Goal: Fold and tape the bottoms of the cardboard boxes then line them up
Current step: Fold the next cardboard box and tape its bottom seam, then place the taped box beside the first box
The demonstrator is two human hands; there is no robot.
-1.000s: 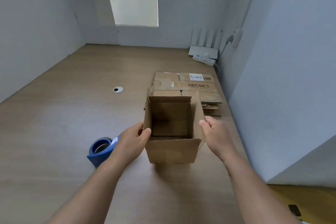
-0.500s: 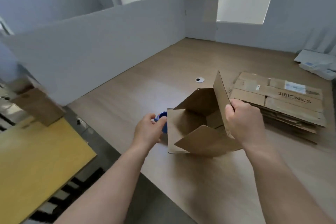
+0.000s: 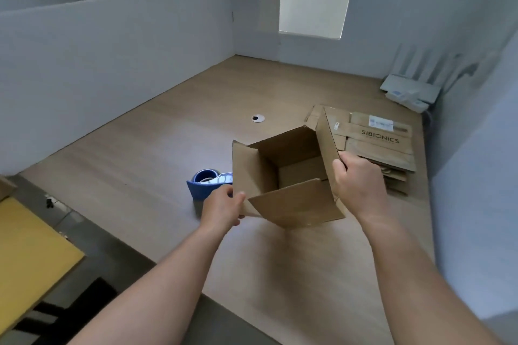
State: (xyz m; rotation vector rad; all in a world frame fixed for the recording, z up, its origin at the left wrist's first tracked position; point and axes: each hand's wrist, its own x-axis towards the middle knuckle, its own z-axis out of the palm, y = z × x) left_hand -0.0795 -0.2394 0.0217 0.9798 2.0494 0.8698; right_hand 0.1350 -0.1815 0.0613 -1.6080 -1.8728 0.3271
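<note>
Because the open box must be turned before its bottom can be worked on, the two hands take it from opposite sides. Furthest left, a yellow board lies lower than the desk, flat and matt. A white partition fences the wooden table, a smooth laminate with faint grain and a round cable grommet set into it.

The blue tape dispenser, of hard glossy plastic, rests on the table just beside the box's left wall, within easy reach of the left hand. From that placement, taping is probably the step being prepared.

The left hand pinches the near left corner of the cardboard box, thumb on the outer face and fingers curled beneath. The box is plain brown corrugated board, tilted with its mouth toward the person. One flap stands up at the right and a near flap is angled toward the person. Whether its lower edge touches the table cannot be told.

The right hand grasps the upright right flap, fingers wrapped over its edge, which steadies the tilt. Right of it, the stack of flattened boxes lies on the table, printed and labelled, apparently the supply for later folding. A white device stands in the far right corner.
</note>
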